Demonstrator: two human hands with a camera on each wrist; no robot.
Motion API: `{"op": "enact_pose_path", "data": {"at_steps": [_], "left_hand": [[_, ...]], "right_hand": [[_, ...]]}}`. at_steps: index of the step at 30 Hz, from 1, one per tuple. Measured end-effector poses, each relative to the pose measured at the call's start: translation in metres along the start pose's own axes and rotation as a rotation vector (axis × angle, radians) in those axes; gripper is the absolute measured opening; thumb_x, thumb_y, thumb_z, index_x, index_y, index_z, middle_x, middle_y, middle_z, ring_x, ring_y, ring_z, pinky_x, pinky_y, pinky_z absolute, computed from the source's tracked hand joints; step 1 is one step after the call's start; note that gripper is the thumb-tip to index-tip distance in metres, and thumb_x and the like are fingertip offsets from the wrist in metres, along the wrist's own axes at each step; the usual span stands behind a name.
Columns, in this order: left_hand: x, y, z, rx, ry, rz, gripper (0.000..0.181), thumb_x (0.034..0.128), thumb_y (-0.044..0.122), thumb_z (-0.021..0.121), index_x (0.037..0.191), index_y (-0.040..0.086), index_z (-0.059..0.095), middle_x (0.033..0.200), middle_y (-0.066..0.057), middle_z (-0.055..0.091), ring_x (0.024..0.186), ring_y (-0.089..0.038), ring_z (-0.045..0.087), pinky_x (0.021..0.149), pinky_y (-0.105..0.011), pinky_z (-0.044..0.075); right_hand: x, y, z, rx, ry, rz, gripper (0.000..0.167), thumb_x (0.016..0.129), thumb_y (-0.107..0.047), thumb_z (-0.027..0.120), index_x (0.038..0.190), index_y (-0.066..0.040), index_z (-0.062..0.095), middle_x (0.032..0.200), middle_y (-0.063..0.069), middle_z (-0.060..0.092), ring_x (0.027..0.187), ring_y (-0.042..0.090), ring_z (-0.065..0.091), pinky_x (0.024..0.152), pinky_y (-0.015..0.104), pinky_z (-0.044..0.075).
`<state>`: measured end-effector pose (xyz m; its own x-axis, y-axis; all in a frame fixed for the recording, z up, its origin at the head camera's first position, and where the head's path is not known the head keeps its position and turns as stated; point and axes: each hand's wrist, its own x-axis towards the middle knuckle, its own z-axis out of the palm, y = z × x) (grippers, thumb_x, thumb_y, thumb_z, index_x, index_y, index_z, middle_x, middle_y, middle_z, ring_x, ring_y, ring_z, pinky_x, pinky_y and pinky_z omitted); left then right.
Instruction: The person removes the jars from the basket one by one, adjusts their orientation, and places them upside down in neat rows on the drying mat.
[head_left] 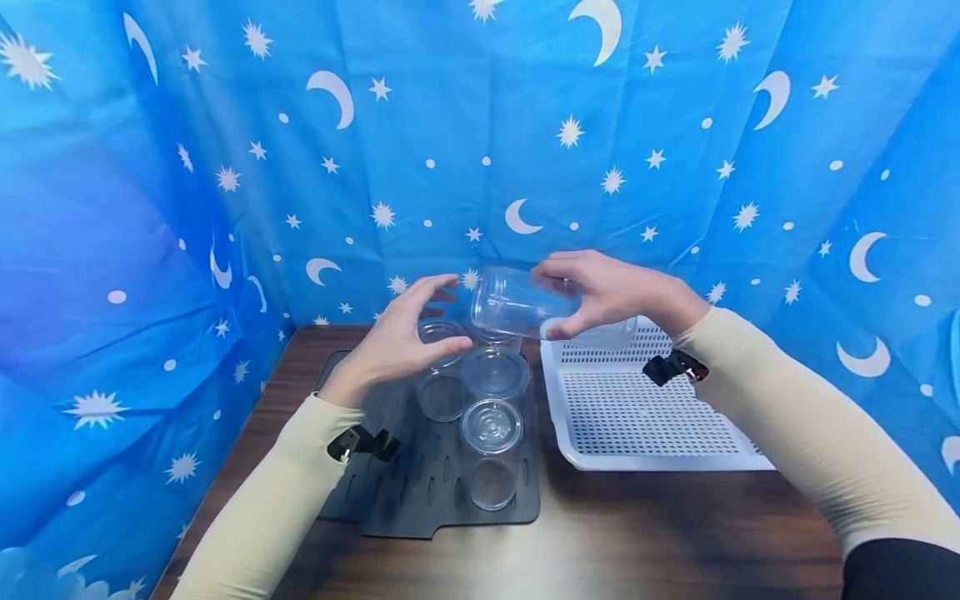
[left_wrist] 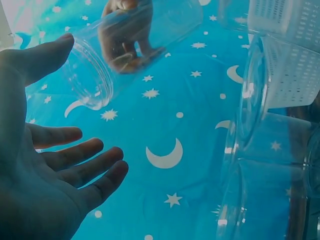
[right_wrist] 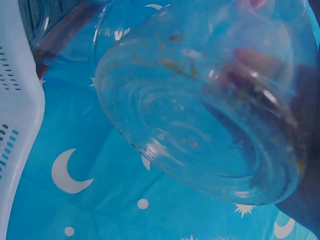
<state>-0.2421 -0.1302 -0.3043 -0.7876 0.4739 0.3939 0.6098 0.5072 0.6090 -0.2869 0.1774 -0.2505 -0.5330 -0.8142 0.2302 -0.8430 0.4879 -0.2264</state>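
My right hand (head_left: 603,292) grips a clear plastic jar (head_left: 510,304) round its side, holding it tilted nearly level in the air. The jar's threaded mouth (left_wrist: 92,80) points toward my left hand; its round base (right_wrist: 195,135) fills much of the right wrist view, with small yellowish specks near the edge. My left hand (head_left: 401,337) is spread, thumb apart from the fingers, near the jar's mouth and holding nothing. Below stand several more clear jars, among them one with a ringed top (head_left: 492,426), on a dark ribbed mat (head_left: 405,492).
A white perforated plastic basket (head_left: 558,417) stands right of the mat, under my right forearm. Both lie on a dark wood table (head_left: 637,533). A blue cloth (head_left: 450,108) with moons and stars hangs close behind and along the sides.
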Motion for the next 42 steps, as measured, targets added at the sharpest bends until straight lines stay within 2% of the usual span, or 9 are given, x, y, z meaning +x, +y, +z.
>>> {"op": "enact_pose_path", "data": {"at_steps": [7,11,14,21,26,35,42], "left_hand": [[0.004,0.006,0.005,-0.019,-0.007,0.053,0.090,0.0764,0.037,0.083,0.149,0.014,0.036,0.143,-0.007,0.046,0.128,-0.024,0.049,0.103,-0.042,0.047],[0.005,0.008,0.009,-0.048,-0.005,0.054,0.090,0.0753,0.033,0.085,0.149,0.016,0.037,0.140,-0.005,0.047,0.128,-0.025,0.048,0.103,-0.041,0.047],[0.005,0.009,0.012,-0.083,0.002,0.056,0.091,0.0741,0.029,0.086,0.149,0.016,0.036,0.139,-0.006,0.047,0.127,-0.026,0.049,0.103,-0.042,0.048],[0.005,0.010,0.018,-0.083,-0.005,0.051,0.090,0.0753,0.031,0.085,0.149,0.018,0.036,0.143,-0.006,0.047,0.126,-0.022,0.050,0.102,-0.042,0.048],[0.005,0.012,0.016,-0.103,0.009,0.082,0.085,0.0766,0.031,0.084,0.147,0.016,0.039,0.140,-0.008,0.050,0.124,-0.020,0.050,0.102,-0.042,0.048],[0.004,0.007,0.015,-0.137,0.040,0.101,0.071,0.0769,0.029,0.084,0.139,0.015,0.051,0.136,-0.005,0.055,0.114,-0.018,0.057,0.098,-0.037,0.052],[0.003,0.008,0.015,-0.110,0.052,0.102,0.068,0.0765,0.029,0.084,0.136,0.014,0.054,0.134,-0.006,0.057,0.112,-0.018,0.058,0.096,-0.036,0.053]], "right_hand": [[0.006,-0.007,0.000,-0.008,-0.040,0.014,0.060,0.073,-0.051,0.079,0.114,-0.011,0.062,0.088,0.002,0.055,0.076,0.018,0.050,0.063,0.029,0.042],[0.009,-0.010,-0.002,0.003,-0.067,0.009,0.065,0.072,-0.053,0.079,0.118,-0.010,0.062,0.095,-0.001,0.058,0.080,0.018,0.053,0.064,0.029,0.046],[0.011,-0.011,-0.001,0.004,-0.085,-0.016,0.066,0.071,-0.051,0.080,0.119,-0.009,0.062,0.097,0.000,0.060,0.081,0.017,0.054,0.066,0.029,0.047],[0.014,-0.016,0.003,-0.055,-0.094,-0.088,0.067,0.070,-0.049,0.081,0.119,-0.006,0.063,0.099,0.001,0.061,0.082,0.017,0.056,0.068,0.029,0.049],[0.019,-0.021,0.004,-0.109,-0.092,-0.117,0.072,0.070,-0.051,0.079,0.120,-0.002,0.062,0.100,0.005,0.062,0.082,0.018,0.056,0.069,0.032,0.050],[0.022,-0.028,0.005,-0.155,-0.122,-0.059,0.077,0.069,-0.056,0.079,0.122,-0.004,0.061,0.105,0.008,0.063,0.084,0.021,0.058,0.075,0.038,0.052],[0.022,-0.030,0.007,-0.152,-0.130,-0.027,0.077,0.069,-0.055,0.080,0.123,-0.005,0.061,0.108,0.008,0.063,0.088,0.026,0.061,0.077,0.039,0.053]]}}
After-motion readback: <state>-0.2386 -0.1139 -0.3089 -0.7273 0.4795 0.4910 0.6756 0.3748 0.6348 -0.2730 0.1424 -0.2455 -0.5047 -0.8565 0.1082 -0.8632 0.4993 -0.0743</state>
